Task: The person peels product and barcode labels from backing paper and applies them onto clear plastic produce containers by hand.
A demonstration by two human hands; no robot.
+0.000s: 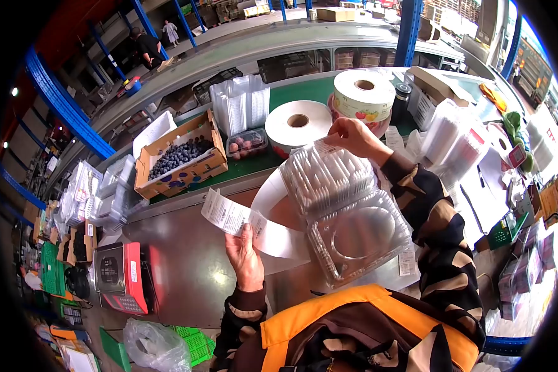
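Pinched between thumb and fingers of my left hand is a strip of printed labels, its backing curling to the right over the metal table. My right hand has its fingers closed on a small label at the top edge of the clear plastic containers. These nested clamshells stand open in front of me, with an empty clear tray half nearest my body. Another printed label lies by the tray's right corner.
Behind are a cardboard box of dark berries, a filled punnet, stacked clear containers and label rolls. A red scale stands left. More containers and papers are right. Two people stand far back.
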